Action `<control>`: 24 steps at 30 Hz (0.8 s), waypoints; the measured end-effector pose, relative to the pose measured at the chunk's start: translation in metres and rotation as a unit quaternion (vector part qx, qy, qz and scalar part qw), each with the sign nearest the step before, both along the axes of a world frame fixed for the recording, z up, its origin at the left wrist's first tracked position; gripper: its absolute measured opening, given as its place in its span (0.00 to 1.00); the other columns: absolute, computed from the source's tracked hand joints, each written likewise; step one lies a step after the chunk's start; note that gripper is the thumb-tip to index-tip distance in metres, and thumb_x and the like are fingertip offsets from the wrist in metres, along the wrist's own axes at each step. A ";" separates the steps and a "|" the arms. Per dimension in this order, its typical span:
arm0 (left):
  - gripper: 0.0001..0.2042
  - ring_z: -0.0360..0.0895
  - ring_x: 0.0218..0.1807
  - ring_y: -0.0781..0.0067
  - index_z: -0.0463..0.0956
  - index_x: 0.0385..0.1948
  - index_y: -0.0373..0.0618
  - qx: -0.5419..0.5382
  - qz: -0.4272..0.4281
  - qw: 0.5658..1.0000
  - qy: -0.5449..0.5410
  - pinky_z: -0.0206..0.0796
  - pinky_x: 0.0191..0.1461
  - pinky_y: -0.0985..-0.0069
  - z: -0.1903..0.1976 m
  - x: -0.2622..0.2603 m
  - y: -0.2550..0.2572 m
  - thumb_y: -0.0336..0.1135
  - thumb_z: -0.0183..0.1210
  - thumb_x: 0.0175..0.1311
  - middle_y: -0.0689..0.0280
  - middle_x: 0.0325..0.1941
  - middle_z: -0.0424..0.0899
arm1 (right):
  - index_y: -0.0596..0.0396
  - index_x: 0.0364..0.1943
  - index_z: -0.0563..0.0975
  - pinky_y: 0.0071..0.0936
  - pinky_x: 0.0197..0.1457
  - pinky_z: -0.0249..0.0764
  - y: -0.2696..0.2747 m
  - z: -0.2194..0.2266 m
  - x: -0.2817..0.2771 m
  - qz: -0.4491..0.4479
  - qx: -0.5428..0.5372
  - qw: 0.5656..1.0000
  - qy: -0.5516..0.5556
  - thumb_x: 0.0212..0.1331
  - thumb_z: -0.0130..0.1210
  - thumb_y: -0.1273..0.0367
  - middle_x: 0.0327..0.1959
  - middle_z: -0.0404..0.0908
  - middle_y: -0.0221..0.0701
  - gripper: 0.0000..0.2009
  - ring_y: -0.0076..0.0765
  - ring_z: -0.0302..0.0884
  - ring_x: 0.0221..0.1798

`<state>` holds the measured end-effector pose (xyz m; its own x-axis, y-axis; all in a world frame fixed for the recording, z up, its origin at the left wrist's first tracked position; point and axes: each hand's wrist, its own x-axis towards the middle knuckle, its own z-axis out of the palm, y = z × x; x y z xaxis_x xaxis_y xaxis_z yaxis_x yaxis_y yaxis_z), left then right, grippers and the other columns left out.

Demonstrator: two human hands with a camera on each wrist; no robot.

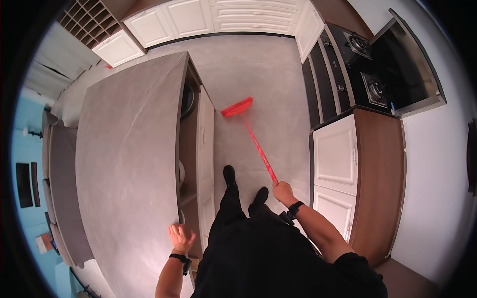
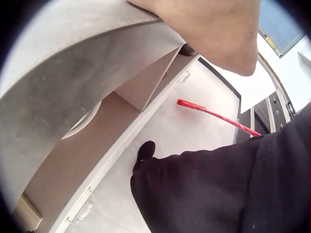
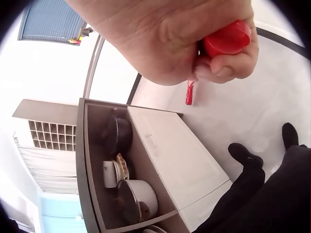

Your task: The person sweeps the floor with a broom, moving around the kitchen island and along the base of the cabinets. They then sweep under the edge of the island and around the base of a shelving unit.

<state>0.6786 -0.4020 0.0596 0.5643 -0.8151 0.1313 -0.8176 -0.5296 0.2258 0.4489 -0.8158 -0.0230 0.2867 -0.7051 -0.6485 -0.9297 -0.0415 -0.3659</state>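
My right hand point(image 1: 283, 192) grips the top end of a red broom point(image 1: 258, 149), its handle slanting forward to the floor. The red broom head point(image 1: 237, 107) rests on the grey floor beside the island. In the right wrist view, the fingers curl round the rounded red handle end point(image 3: 227, 40). My left hand point(image 1: 182, 238) is at the near edge of the stone-topped island point(image 1: 134, 129), fingers loosely bent and holding nothing. Only the base of that hand point(image 2: 209, 34) appears in the left wrist view; its fingers are out of sight there.
Open shelves under the island top hold a dark pot point(image 3: 119, 135) and a white pot point(image 3: 141, 199). White cabinets point(image 1: 335, 156) and a gas stove point(image 1: 365, 69) line the right side. More white drawers point(image 1: 256, 14) run along the far wall. My shoes point(image 1: 229, 175) stand on the floor between.
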 end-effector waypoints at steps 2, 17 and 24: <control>0.20 0.69 0.45 0.53 0.69 0.39 0.48 0.009 0.011 1.000 0.008 0.62 0.50 0.56 0.003 -0.001 -0.001 0.36 0.63 0.42 0.57 0.39 0.70 | 0.65 0.32 0.81 0.54 0.48 0.75 0.005 -0.001 0.015 0.023 -0.008 1.000 -0.001 0.66 0.45 0.54 0.33 0.81 0.58 0.25 0.66 0.80 0.43; 0.13 0.71 0.37 0.53 0.69 0.34 0.42 -0.148 0.006 0.985 0.086 0.66 0.39 0.61 0.048 0.121 -0.161 0.28 0.61 0.46 0.57 0.35 0.69 | 0.66 0.35 0.81 0.53 0.53 0.74 -0.033 -0.016 0.069 -0.011 0.009 0.999 0.037 0.65 0.46 0.49 0.38 0.80 0.60 0.28 0.65 0.79 0.48; 0.12 0.71 0.36 0.52 0.70 0.33 0.43 -0.218 -0.048 0.971 0.080 0.66 0.37 0.61 0.054 0.204 -0.255 0.26 0.61 0.46 0.57 0.35 0.69 | 0.67 0.28 0.81 0.54 0.48 0.75 -0.020 0.010 0.046 -0.008 -0.031 0.998 0.052 0.64 0.47 0.50 0.32 0.80 0.60 0.28 0.66 0.80 0.42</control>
<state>0.8823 -0.6573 0.1139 0.5309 -0.7510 0.3926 -0.7937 -0.2782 0.5410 0.4950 -0.8361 -0.0126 0.2083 -0.7493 -0.6287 -0.9634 -0.0464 -0.2639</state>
